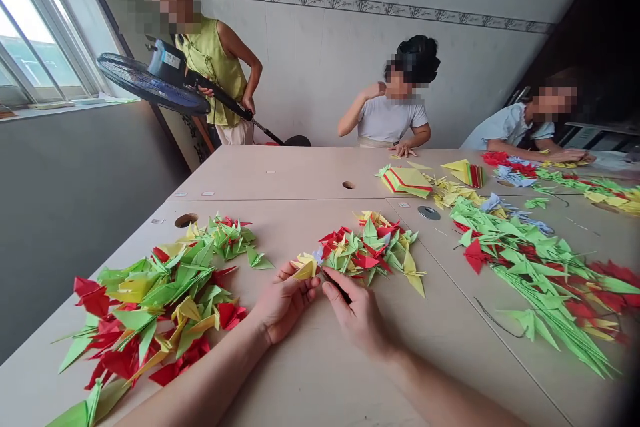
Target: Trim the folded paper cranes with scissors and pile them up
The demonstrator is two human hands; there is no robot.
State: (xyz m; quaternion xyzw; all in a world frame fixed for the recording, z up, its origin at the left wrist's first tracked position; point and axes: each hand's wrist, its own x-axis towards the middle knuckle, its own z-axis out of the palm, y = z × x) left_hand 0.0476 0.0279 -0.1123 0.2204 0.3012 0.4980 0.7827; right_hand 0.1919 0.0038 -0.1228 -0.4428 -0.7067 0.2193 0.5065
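Observation:
Near the middle of the table, my left hand (286,301) is closed on a yellow folded paper piece (306,270). My right hand (357,310) is beside it, thumb and fingers pinched on a thin dark tool (340,287) whose tip points toward the yellow paper. Just beyond both hands lies a small heap of red, green and yellow paper cranes (367,247). A larger mixed heap of folded cranes (165,293) spreads to the left of my left hand.
Long rows of green and red cranes (530,267) cover the right side of the table (280,177). Stacked paper squares (406,181) lie at the back. Table holes (187,220) show. One person holds a fan (155,83); two others sit across.

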